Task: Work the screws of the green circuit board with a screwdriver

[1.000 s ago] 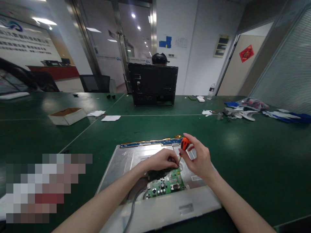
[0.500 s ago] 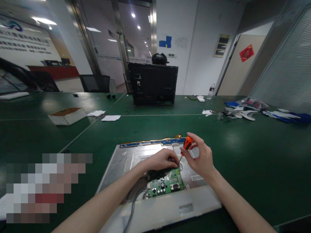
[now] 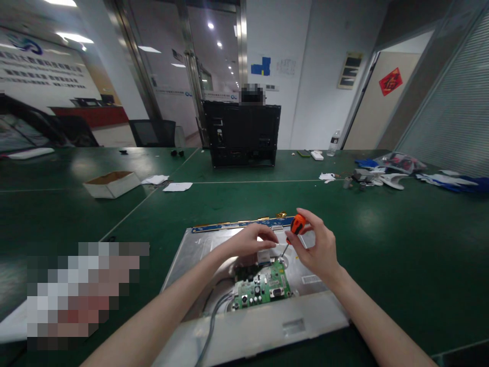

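Observation:
An orange-and-black screwdriver (image 3: 298,224) is pinched in my right hand (image 3: 319,247), its shaft slanting down to the upper right corner of a green circuit board (image 3: 263,286). The tip meets a spot near that corner; any screw there is too small to make out. My left hand (image 3: 252,239) hovers just above the board's far side, fingers bent and apart, with nothing visible in it. The board sits on the silver metal back of a flat display panel (image 3: 328,303). Along the panel's far edge runs a blue circuit strip (image 3: 225,226).
A grey cable (image 3: 210,331) leads from the board over the panel's near edge. An open white box (image 3: 112,186) and papers (image 3: 178,187) lie to the left. A black monitor (image 3: 242,135) stands opposite, and assorted parts (image 3: 367,176) sit at the far right.
My left hand has lifted away from the board's corner and its fingers have opened, uncovering the screwdriver tip area. The right hand keeps the screwdriver in nearly the same place.

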`<state>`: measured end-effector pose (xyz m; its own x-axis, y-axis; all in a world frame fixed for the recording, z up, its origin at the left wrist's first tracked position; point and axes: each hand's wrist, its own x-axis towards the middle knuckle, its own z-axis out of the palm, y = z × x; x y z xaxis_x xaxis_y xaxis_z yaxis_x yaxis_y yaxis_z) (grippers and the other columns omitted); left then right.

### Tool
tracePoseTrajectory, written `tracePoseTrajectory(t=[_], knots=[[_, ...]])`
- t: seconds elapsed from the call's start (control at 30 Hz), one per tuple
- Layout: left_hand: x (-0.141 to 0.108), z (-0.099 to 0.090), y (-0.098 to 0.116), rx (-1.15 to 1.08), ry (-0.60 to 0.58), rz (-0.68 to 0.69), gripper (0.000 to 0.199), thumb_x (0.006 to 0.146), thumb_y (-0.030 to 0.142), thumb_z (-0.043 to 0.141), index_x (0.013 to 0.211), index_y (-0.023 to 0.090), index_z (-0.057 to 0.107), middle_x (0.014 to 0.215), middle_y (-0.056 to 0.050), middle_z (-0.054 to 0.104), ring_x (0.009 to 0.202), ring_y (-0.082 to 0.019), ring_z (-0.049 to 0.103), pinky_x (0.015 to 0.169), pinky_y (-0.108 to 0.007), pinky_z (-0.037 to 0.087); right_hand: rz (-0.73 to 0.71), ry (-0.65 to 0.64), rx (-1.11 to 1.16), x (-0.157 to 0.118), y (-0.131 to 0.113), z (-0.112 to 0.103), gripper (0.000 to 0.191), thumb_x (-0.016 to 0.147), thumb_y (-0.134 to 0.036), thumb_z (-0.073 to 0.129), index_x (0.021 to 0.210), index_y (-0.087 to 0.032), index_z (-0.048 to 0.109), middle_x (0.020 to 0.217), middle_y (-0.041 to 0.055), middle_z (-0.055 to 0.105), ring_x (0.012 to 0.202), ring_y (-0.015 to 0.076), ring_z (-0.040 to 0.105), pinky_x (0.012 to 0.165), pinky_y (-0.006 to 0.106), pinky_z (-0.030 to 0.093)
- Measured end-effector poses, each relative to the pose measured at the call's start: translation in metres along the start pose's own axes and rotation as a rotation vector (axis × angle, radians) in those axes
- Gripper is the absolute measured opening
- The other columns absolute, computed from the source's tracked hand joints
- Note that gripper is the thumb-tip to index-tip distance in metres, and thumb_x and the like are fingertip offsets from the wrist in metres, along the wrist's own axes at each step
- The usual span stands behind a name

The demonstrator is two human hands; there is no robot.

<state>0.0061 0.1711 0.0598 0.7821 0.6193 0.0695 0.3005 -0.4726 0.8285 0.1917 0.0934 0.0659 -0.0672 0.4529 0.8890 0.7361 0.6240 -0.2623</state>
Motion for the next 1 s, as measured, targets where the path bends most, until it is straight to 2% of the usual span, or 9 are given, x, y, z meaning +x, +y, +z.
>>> tracePoseTrajectory(t=[0.13,0.27,0.43,0.57,0.77,0.9,1.0], knots=[[-0.006,-0.022,0.009,0.257,0.069,-0.149,0.015,0.080,0.026,0.060,0.082,0.015,0.069,0.078,-0.003,0.069,0.072,-0.016,0.060,0.065,-0.023,0.043,-0.006,0.010,0.006,0.001,0.000,0.000,0.042,0.084,-0.029,0.060,0.123,-0.021,0.046,0.095,0.0054,0.066,0.060,0.0131,0.060,0.055,0.028,0.052],[-0.020,-0.040,0.012,0.479,-0.018,-0.278,0.010,0.076,0.022,0.061,0.076,0.016,0.069,0.070,-0.002,0.067,0.065,-0.016,0.059,0.056,-0.021,0.037,0.014,0.012,0.022,0.001,0.002,0.001,0.041,0.084,-0.029,0.060,0.123,-0.021,0.047,0.093,0.0050,0.066,0.060,0.0139,0.060,0.054,0.028,0.053],[-0.040,-0.048,0.009,0.588,-0.027,-0.410,0.010,0.074,0.027,0.065,0.076,0.018,0.069,0.072,-0.002,0.067,0.064,-0.016,0.058,0.054,-0.021,0.034,0.030,-0.003,0.034,0.001,0.004,0.004,0.039,0.085,-0.030,0.059,0.122,-0.021,0.048,0.089,0.0045,0.066,0.059,0.0136,0.059,0.053,0.029,0.053],[-0.048,-0.040,0.005,0.609,-0.007,-0.467,0.009,0.069,0.019,0.065,0.078,0.016,0.069,0.076,-0.003,0.069,0.068,-0.018,0.061,0.058,-0.022,0.037,0.028,-0.002,0.042,0.001,0.005,0.005,0.039,0.085,-0.029,0.059,0.121,-0.020,0.048,0.087,0.0040,0.066,0.060,0.0133,0.060,0.053,0.027,0.053],[-0.052,-0.028,0.005,0.639,0.066,-0.469,0.010,0.070,0.010,0.058,0.069,0.015,0.065,0.068,-0.002,0.065,0.064,-0.017,0.058,0.058,-0.023,0.036,0.035,0.023,0.065,0.002,0.007,0.006,0.039,0.085,-0.030,0.060,0.120,-0.019,0.048,0.088,0.0050,0.066,0.062,0.0134,0.060,0.054,0.026,0.053],[-0.053,-0.020,0.026,0.614,0.131,-0.434,0.009,0.072,0.012,0.057,0.070,0.015,0.065,0.067,-0.003,0.064,0.063,-0.018,0.058,0.060,-0.025,0.038,0.050,0.021,0.059,0.003,0.007,0.006,0.038,0.086,-0.031,0.058,0.120,-0.020,0.048,0.089,0.0057,0.066,0.062,0.0138,0.061,0.055,0.027,0.053],[-0.054,0.003,0.052,0.463,0.180,-0.305,0.010,0.077,0.016,0.055,0.073,0.016,0.064,0.073,-0.003,0.065,0.068,-0.017,0.058,0.063,-0.024,0.040,0.051,0.020,0.056,0.003,0.007,0.005,0.037,0.086,-0.032,0.058,0.119,-0.020,0.049,0.088,0.0056,0.066,0.062,0.0141,0.060,0.055,0.027,0.053]])
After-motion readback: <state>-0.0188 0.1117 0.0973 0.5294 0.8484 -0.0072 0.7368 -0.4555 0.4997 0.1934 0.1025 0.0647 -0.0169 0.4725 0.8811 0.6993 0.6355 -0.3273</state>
